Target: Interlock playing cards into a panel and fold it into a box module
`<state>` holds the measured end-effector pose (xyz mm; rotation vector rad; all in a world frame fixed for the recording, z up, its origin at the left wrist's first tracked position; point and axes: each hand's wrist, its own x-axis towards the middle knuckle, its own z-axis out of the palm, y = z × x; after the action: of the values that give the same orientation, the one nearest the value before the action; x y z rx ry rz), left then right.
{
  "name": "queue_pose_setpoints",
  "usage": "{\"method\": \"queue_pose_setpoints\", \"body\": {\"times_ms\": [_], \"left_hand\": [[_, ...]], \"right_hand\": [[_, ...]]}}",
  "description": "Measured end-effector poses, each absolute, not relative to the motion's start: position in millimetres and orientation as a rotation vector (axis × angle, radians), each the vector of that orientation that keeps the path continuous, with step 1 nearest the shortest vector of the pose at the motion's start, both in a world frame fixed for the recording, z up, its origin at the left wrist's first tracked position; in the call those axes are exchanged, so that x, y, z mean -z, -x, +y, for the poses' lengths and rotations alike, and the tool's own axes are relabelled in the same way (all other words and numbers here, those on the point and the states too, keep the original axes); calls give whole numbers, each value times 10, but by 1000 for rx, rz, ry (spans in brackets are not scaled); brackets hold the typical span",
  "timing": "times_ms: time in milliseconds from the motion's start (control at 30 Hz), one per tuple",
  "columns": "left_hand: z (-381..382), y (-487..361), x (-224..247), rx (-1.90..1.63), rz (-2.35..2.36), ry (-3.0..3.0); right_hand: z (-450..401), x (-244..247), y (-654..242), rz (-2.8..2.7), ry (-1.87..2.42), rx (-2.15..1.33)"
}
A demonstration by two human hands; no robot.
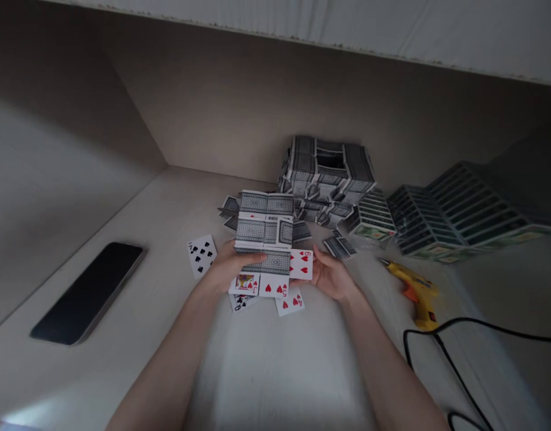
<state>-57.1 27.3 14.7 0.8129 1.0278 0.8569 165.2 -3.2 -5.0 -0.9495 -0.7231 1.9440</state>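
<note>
Nearest the camera: your forearms (pixel 167 359), in from the bottom edge, reaching over the pale table (pixel 275 371). Your left hand (pixel 221 266) is closed on the left edge of the card panel (pixel 277 261), thumb across its front. Panel sits mid-view between your hands: patterned card backs in rows, jack of hearts (pixel 247 284) and five of hearts (pixel 274 287) face up along the near edge. Six of hearts (pixel 302 264) sticks out of its right side. Your right hand (pixel 332 275) touches that card at its outer edge, fingers curled; can't tell if it's pinched or just supported.

Four of hearts (pixel 290 303) shows partly covered at the panel's near edge. A spade card (pixel 202 256) lies face up just left of your left hand. Loose card backs (pixel 340 246) lie beyond your right hand.

Behind the panel: a boxy card structure (pixel 304 155) near the back wall (pixel 203 108). Right of it, slatted card pieces (pixel 463 206), blurred. Yellow glue gun (pixel 414 290) on your right, black cable (pixel 472 321) beside it. Phone (pixel 89 293) lies dark-side up, well left of the panel.
</note>
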Motion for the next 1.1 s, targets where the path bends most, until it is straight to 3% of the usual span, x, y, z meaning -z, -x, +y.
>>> {"method": "queue_pose_setpoints", "body": {"times_ms": [1100], "left_hand": [[190,440,-76,-931,1100,-1035]], "right_hand": [[-39,-17,-1416,-1116,1392,-1632]]}}
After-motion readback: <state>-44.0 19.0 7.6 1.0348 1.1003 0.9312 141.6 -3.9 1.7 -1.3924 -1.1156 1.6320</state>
